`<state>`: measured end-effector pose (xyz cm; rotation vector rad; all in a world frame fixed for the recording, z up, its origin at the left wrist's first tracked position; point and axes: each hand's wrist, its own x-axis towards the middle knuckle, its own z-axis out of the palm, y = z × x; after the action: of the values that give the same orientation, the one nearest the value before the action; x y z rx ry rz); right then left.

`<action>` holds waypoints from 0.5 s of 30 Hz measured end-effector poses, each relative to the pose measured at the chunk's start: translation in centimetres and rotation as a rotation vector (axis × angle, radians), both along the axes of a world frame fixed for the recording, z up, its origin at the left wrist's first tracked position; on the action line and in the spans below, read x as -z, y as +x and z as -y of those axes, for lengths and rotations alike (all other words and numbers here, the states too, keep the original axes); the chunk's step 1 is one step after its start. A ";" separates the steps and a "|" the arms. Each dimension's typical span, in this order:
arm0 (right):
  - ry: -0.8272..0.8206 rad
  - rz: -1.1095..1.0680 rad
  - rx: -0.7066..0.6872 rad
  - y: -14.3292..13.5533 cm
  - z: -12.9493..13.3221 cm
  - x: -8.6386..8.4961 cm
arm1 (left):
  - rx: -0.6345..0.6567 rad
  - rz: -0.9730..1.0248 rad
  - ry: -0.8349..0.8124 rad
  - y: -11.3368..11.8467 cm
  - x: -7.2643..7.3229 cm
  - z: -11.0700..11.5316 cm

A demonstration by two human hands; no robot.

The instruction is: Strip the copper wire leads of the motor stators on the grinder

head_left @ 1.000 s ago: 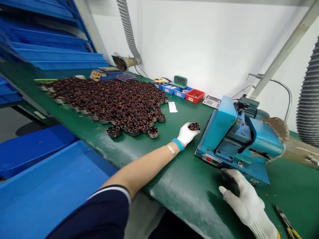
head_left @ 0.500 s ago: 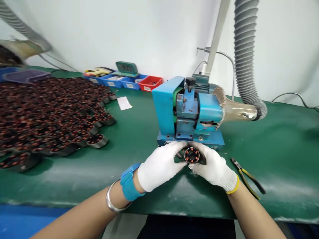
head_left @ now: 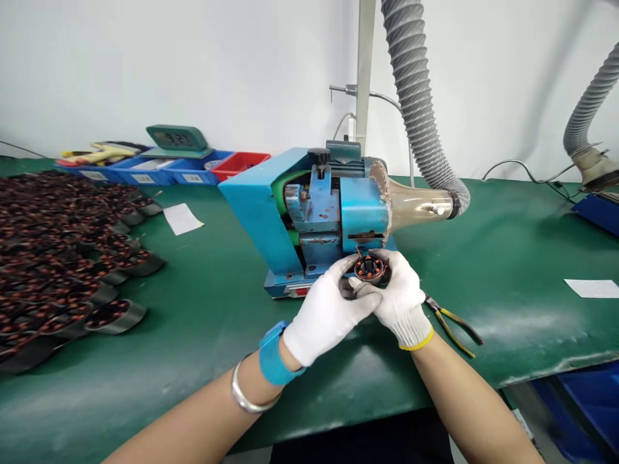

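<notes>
A round motor stator (head_left: 370,268) with copper windings and a grey outer ring is held between my two gloved hands, its open face tilted up toward me. My left hand (head_left: 331,308) grips its left and near side, fingers curled. Around its right side wraps my right hand (head_left: 399,291), with fingertips crossing in front near the left thumb. A thin wire end sticks up from the stator's far edge. Just beyond the hands stands a blue machine (head_left: 316,216) with a clear funnel (head_left: 416,205) on its right side.
Many stators (head_left: 62,258) crowd the left of the green table (head_left: 203,348). Yellow-handled cutters (head_left: 452,322) lie right of my hands. Blue bins (head_left: 193,169), a red bin (head_left: 239,165) and a digital clock (head_left: 176,138) stand behind. A grey hose (head_left: 416,84) joins the funnel.
My view has turned to the right. The stator has come nearer the machine's right part and tipped, so more of its winding side shows; my fingers have shifted around it.
</notes>
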<state>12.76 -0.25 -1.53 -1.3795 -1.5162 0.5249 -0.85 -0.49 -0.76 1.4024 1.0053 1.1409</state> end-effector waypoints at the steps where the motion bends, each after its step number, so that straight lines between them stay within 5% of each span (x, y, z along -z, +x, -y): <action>1: -0.015 -0.005 0.046 -0.1 -0.3 -0.2 | -0.013 0.057 -0.024 0.7 0.0 -0.2; 5: -0.020 0.047 0.178 -0.6 -1.3 -1.3 | -0.115 0.192 -0.070 1.8 -0.5 -1.2; 15: 0.021 0.064 0.213 -1.8 -1.8 -2.0 | -0.319 0.219 0.004 2.4 -0.3 -2.2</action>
<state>10.99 1.52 0.49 -1.5325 -1.3995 0.3346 1.60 1.72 -0.47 1.1148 1.0920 1.4955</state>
